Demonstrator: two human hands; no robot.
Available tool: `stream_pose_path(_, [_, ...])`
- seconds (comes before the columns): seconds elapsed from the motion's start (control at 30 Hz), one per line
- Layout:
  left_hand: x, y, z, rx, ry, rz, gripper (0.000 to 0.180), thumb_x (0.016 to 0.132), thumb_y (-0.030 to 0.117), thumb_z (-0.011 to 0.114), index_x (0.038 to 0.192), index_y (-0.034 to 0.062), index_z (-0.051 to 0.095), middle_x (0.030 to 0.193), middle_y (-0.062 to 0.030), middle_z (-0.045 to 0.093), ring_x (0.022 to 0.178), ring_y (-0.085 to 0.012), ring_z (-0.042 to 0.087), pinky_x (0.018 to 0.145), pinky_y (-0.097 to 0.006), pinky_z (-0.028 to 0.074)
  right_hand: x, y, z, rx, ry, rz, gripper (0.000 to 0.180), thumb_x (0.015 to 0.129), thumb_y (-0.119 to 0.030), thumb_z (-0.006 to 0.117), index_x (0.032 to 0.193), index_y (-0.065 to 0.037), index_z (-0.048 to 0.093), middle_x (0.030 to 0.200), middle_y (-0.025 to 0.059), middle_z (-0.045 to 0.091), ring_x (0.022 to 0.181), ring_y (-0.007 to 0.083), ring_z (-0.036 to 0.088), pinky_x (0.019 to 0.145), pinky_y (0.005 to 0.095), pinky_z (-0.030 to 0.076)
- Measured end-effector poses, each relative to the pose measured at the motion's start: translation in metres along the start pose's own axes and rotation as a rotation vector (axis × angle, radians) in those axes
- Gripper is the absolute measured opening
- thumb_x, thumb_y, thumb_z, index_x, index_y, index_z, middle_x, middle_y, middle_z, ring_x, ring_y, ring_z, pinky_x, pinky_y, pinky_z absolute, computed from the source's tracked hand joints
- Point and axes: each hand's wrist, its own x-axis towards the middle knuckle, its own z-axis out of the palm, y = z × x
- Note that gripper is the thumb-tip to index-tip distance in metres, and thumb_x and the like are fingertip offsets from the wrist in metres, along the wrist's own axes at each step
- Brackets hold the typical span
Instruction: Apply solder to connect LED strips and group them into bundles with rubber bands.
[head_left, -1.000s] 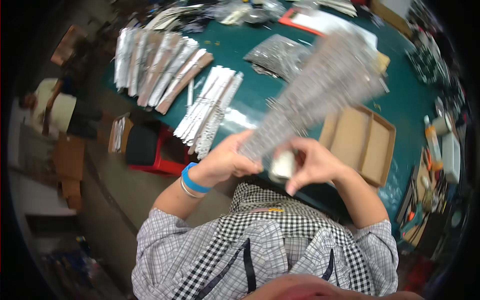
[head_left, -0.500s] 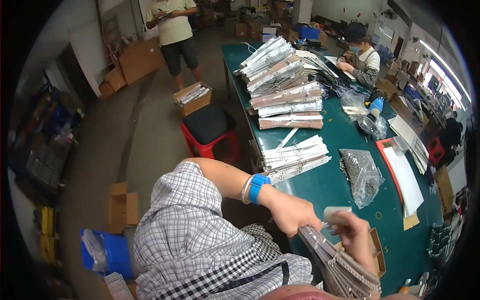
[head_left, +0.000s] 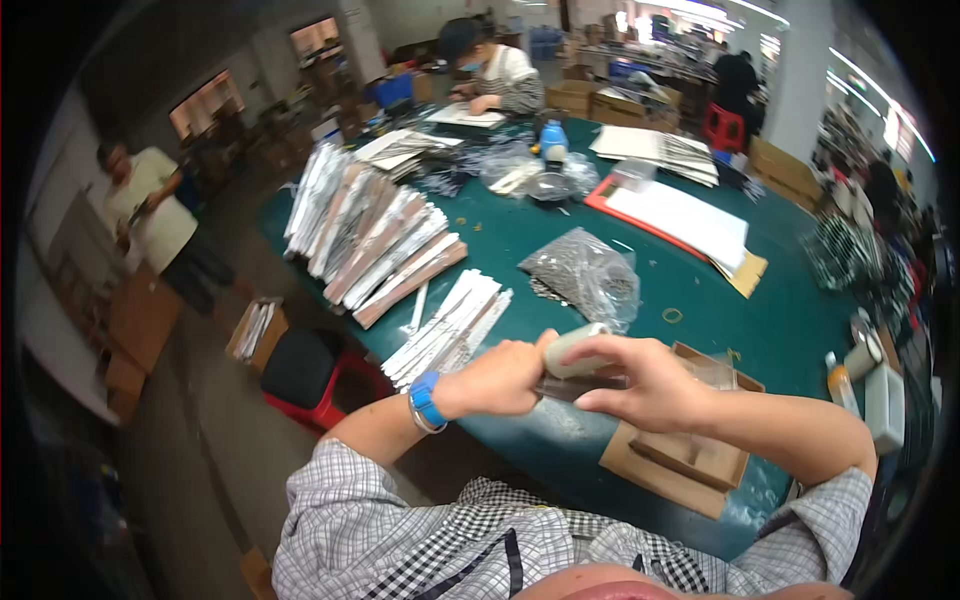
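At the centre of the frame the left hand (head_left: 503,379), a blue band (head_left: 426,401) at its wrist, is closed around the end of a greyish, see-through bundle of strips (head_left: 583,387), motion-blurred. Just to its right, the right hand (head_left: 648,382) curls its fingers over a pale cream, cylindrical roll (head_left: 576,349), which lies against the bundle and hides part of it. Beneath is a glossy dark-green table (head_left: 500,238), running toward the top of the frame; a grey floor (head_left: 215,440) fills the left, and the cluttered workshop recedes along the upper edge. The right forearm blocks part of a brown cardboard tray (head_left: 662,482) at lower right of centre. Above the hands lies one clear plastic bag of small grey pieces (head_left: 573,270); beyond it, one orange-red flat board (head_left: 607,203) carries white sheets (head_left: 680,220). Left of centre are two piles: a large one of silvery and brown strips (head_left: 375,235) and a smaller one of white strips (head_left: 450,325). Two red stools show, one black-seated (head_left: 302,362) at left, one (head_left: 723,127) at upper right. Two co-workers are nearest: one seated (head_left: 495,78) at top centre, one standing (head_left: 157,205) at left.
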Motion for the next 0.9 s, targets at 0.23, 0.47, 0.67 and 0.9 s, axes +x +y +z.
stream_pose_path(0.23, [0.026, -0.028, 0.035, -0.811, 0.085, -0.148, 0.044, 0.074, 0.002, 0.069, 0.115, 0.0051, 0.054, 0.075, -0.0061, 0.058, 0.060, -0.0099, 0.054, 0.051, -0.026, 0.040, -0.013, 0.034, 0.049, -0.992, 0.482, -0.585, 0.036, 0.078, -0.008, 0.061, 0.114, -0.012, 0.065, 0.090, 0.0034, 0.065, 0.103, 0.0284, 0.060, 0.103, 0.0484, 0.044])
stream_pose_path(0.47, [-0.022, -0.005, 0.057, -1.354, 0.028, -0.327, 0.061, 0.074, -0.004, 0.067, 0.130, 0.0039, 0.044, 0.080, -0.0047, 0.058, 0.050, -0.0065, 0.046, 0.042, -0.021, 0.030, -0.021, 0.129, 0.092, -0.141, 0.869, 0.004, 0.050, 0.060, -0.021, 0.093, 0.099, -0.004, 0.066, 0.106, 0.0125, 0.062, 0.099, 0.0266, 0.058, 0.087, 0.0436, 0.048])
stream_pose_path(0.67, [-0.058, 0.008, 0.053, -1.566, -0.276, -0.348, 0.054, 0.071, -0.005, 0.068, 0.121, 0.0044, 0.049, 0.076, -0.0028, 0.057, 0.050, -0.0062, 0.044, 0.041, -0.021, 0.029, -0.017, 0.136, 0.087, 0.625, 0.466, 0.026, 0.091, 0.066, -0.005, 0.089, 0.142, 0.001, 0.040, 0.116, 0.0064, 0.060, 0.111, 0.0189, 0.060, 0.091, 0.0384, 0.054])
stream_pose_path(0.9, [-0.095, -0.029, 0.127, -1.908, -0.835, -0.375, 0.057, 0.075, 0.000, 0.073, 0.127, -0.0075, 0.052, 0.087, -0.0114, 0.063, 0.060, -0.0166, 0.064, 0.045, -0.025, 0.048, 0.002, 0.133, 0.082, 0.490, -0.251, -0.510, 0.042, 0.088, -0.030, 0.071, 0.114, 0.003, 0.067, 0.092, 0.0070, 0.061, 0.093, 0.0254, 0.057, 0.083, 0.0378, 0.048])
